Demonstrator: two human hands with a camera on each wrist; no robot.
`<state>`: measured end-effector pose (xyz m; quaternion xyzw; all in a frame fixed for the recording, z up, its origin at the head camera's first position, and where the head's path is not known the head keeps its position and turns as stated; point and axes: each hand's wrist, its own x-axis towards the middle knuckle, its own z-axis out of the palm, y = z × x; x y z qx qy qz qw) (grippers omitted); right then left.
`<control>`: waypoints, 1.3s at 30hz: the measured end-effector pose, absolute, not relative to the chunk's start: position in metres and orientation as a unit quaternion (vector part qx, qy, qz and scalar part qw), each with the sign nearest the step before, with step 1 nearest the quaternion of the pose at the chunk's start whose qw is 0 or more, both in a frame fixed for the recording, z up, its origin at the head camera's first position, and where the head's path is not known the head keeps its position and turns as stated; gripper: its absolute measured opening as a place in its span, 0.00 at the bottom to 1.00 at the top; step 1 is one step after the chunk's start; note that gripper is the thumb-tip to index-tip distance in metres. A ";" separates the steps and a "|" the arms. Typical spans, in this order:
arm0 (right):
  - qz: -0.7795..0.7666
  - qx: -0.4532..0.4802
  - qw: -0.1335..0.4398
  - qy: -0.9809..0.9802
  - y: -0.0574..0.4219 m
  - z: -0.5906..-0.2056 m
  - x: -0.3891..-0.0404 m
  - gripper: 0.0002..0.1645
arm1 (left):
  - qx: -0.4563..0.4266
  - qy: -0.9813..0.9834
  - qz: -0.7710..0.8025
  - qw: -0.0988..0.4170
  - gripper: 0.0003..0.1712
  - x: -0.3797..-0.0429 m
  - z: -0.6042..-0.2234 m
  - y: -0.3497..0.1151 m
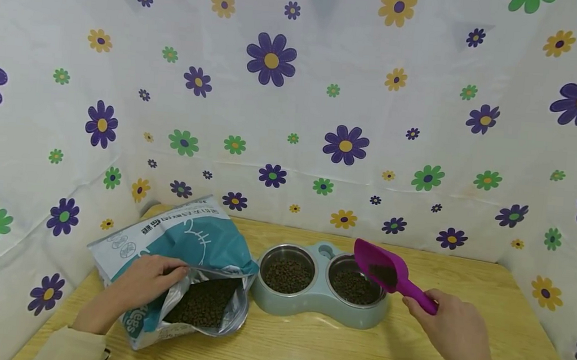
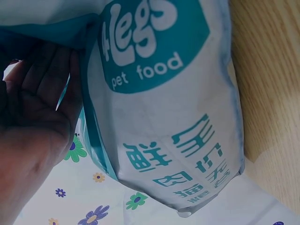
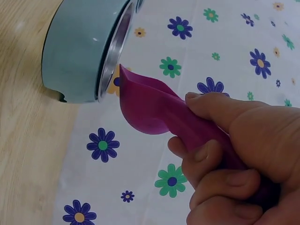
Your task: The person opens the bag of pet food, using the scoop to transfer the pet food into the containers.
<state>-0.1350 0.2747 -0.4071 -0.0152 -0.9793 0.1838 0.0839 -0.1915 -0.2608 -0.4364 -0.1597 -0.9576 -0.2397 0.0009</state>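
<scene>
My right hand [image 1: 459, 332] grips the handle of a magenta scoop [image 3: 145, 101], fingers curled round it. The scoop is held over the right bowl [image 1: 354, 284] of a pale blue double pet feeder [image 1: 304, 308], with some dark kibble in its pan. Both metal bowls contain brown kibble, the left bowl [image 1: 286, 273] too. At the left, my left hand [image 1: 150, 279] holds the upper edge of a teal and white pet food bag [image 1: 197, 240]. The bag lies on its side, its mouth facing me, with kibble inside. In the left wrist view, the bag partly hides the fingertips.
Feeder and bag rest on a light wooden table [image 1: 305, 351], the bag right beside the feeder's left end. A white cloth [image 1: 304, 113] with printed flowers hangs behind the table and along both sides.
</scene>
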 end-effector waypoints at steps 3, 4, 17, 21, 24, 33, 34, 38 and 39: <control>0.162 -0.004 0.117 -0.980 0.272 -0.409 -0.132 0.21 | -0.160 -0.958 -0.237 0.000 0.17 -0.191 -0.436 -0.261; 0.156 -0.001 0.128 -0.979 0.271 -0.410 -0.131 0.21 | -0.160 -0.958 -0.236 0.000 0.17 -0.191 -0.436 -0.261; 0.108 0.025 0.202 -0.973 0.263 -0.416 -0.130 0.17 | -0.161 -0.957 -0.241 -0.003 0.18 -0.191 -0.435 -0.260; 0.075 0.061 0.252 -0.963 0.262 -0.423 -0.130 0.18 | -0.159 -0.958 -0.237 -0.001 0.17 -0.191 -0.434 -0.260; 0.056 0.078 0.278 -0.956 0.262 -0.426 -0.131 0.18 | -0.157 -0.959 -0.237 -0.004 0.18 -0.190 -0.434 -0.260; 0.078 0.087 0.301 -0.947 0.262 -0.427 -0.130 0.18 | -0.161 -0.958 -0.236 0.002 0.17 -0.190 -0.433 -0.259; 0.084 0.087 0.303 -0.945 0.262 -0.428 -0.130 0.17 | -0.162 -0.958 -0.236 0.002 0.17 -0.190 -0.433 -0.259; 0.084 0.098 0.314 -0.941 0.264 -0.432 -0.130 0.17 | -0.159 -0.958 -0.238 0.000 0.17 -0.190 -0.433 -0.259; 0.076 0.105 0.319 -0.939 0.264 -0.434 -0.131 0.17 | -0.158 -0.958 -0.239 -0.002 0.17 -0.190 -0.433 -0.259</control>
